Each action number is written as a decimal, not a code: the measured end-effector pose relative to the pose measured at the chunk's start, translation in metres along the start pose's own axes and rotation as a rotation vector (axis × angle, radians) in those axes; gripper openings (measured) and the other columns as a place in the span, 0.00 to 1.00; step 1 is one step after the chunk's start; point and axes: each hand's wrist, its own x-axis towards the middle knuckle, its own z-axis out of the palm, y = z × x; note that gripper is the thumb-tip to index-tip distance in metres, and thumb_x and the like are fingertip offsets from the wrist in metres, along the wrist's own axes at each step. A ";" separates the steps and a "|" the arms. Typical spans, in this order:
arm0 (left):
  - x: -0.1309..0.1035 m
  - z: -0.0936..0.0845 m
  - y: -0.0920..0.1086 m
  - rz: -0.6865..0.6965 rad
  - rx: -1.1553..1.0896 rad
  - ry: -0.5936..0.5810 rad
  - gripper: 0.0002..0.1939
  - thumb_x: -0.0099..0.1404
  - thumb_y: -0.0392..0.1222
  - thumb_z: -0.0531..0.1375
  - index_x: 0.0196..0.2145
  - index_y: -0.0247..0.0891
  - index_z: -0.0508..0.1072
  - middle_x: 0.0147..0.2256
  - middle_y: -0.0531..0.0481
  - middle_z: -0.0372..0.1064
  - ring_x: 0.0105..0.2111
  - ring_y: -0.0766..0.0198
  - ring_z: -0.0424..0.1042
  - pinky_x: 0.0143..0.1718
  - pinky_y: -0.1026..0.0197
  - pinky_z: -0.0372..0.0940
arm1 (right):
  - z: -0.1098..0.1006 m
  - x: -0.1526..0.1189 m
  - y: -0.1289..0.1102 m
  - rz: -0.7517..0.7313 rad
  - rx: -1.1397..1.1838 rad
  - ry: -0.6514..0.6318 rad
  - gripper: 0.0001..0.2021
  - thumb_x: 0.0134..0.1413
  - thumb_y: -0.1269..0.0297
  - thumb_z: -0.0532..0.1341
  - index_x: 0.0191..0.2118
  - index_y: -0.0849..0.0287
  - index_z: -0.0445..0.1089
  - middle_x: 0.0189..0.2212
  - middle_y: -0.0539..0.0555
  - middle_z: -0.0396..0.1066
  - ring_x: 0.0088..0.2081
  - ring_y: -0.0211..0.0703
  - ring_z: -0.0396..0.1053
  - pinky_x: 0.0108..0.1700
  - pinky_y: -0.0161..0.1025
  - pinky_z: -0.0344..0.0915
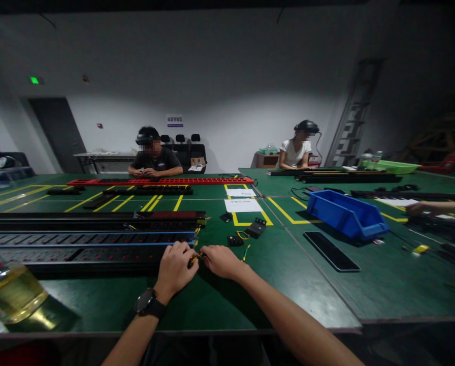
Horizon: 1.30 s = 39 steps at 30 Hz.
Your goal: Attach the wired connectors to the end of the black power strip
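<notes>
Both left hand (pixel 177 268) and right hand (pixel 220 261) clamp fingers on a yellow wire (pixel 193 259) running roughly left to right.

Head camera: worn on the person's head, above and behind the grips.
Facing: forward and down, over the worktop (pixel 227 311) and on to the wall (pixel 227 66) beyond the grips.
Left grip (pixel 177 268) and right grip (pixel 222 262): seen from behind and above at close range, below the middle of the frame and slightly left of it.
Forearms (pixel 284 311): enter from the bottom edge, on the near side of the grips.
Worktop: runs nearly level across the frame, its front edge nearer than the grips.
Wall: far range, above and beyond the grips.
Field: wide, reaching well to either side of the grips.
</notes>
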 end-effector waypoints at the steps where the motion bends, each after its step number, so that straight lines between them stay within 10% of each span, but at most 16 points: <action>1: 0.000 0.000 0.000 0.000 -0.001 0.001 0.05 0.66 0.40 0.62 0.34 0.41 0.79 0.37 0.47 0.75 0.41 0.53 0.69 0.42 0.50 0.59 | 0.000 0.000 0.000 -0.001 0.004 -0.001 0.12 0.69 0.66 0.53 0.50 0.57 0.72 0.45 0.59 0.79 0.46 0.49 0.77 0.44 0.39 0.65; 34: 0.000 0.001 -0.001 -0.006 -0.004 -0.010 0.06 0.66 0.40 0.61 0.34 0.42 0.79 0.37 0.47 0.74 0.42 0.53 0.68 0.43 0.49 0.60 | 0.004 0.002 0.003 0.003 0.030 -0.020 0.13 0.70 0.66 0.53 0.52 0.57 0.72 0.46 0.59 0.78 0.47 0.50 0.76 0.47 0.41 0.66; 39: -0.001 0.000 0.000 -0.010 0.020 -0.021 0.05 0.65 0.39 0.61 0.34 0.41 0.78 0.38 0.46 0.74 0.41 0.53 0.68 0.41 0.50 0.60 | -0.026 -0.010 -0.003 -0.004 0.169 0.142 0.20 0.67 0.70 0.55 0.62 0.55 0.68 0.52 0.59 0.73 0.48 0.45 0.74 0.51 0.40 0.67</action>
